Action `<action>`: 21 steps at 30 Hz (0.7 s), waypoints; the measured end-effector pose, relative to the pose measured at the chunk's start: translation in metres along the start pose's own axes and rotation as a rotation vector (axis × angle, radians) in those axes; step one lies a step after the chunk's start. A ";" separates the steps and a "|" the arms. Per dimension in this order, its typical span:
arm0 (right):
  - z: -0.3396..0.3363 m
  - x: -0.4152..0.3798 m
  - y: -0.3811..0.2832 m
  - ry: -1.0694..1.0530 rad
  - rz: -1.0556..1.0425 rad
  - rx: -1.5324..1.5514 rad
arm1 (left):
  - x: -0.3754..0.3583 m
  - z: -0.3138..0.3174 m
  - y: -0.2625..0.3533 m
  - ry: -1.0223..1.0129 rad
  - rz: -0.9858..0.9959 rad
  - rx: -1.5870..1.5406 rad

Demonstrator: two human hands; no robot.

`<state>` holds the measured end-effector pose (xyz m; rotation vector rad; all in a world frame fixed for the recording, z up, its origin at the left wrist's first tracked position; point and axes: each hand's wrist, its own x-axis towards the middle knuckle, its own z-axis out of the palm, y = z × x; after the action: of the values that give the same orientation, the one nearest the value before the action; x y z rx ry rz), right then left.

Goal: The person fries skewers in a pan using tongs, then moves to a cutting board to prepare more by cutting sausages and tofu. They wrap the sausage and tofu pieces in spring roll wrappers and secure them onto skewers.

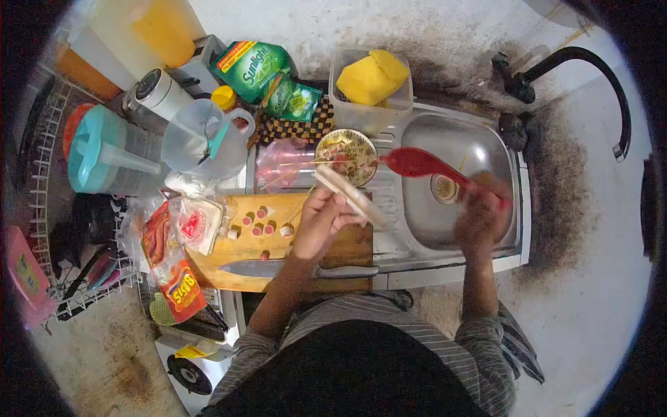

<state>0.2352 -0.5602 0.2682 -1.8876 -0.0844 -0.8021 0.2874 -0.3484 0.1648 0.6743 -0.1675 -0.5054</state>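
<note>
My left hand [321,224], fingers closed, pinches a thin pale slab [351,194] with a brownish edge, seen nearly edge-on and blurred; I cannot tell its kind. Below lies a wooden cutting board [354,243] with several short sausage pieces [258,228] and a knife [260,268] along its near side. A patterned bowl [347,135] with reddish and pale food sits just beyond the slab. Over the sink, my right hand [483,217], smeared by motion, is closed round a red paddle-like spoon [417,161], its broad head pointing left.
The steel sink [479,135] holds a small round cup [444,187] under a black faucet [604,59]. A plastic tub [372,115] with a yellow cloth, green Sunlight pouches [257,69], a clear jug [184,146] and a teal-lidded pitcher [104,149] line the back. Food packets [182,285] lie left.
</note>
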 end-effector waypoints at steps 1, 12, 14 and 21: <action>0.007 0.003 0.016 -0.024 0.021 -0.133 | -0.003 -0.002 0.000 -0.040 -0.017 -0.009; 0.069 0.007 0.090 -0.417 -0.180 -0.415 | -0.013 0.007 0.009 -0.032 -0.137 0.086; 0.066 0.000 0.083 -0.412 0.033 -0.288 | -0.011 0.011 0.012 -0.046 -0.119 0.059; 0.044 -0.009 0.073 -0.296 0.063 -0.421 | 0.000 0.022 0.015 0.083 -0.093 0.196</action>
<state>0.2794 -0.5544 0.1949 -2.3879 -0.0413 -0.5177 0.2861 -0.3508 0.1910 0.8957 -0.1090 -0.5534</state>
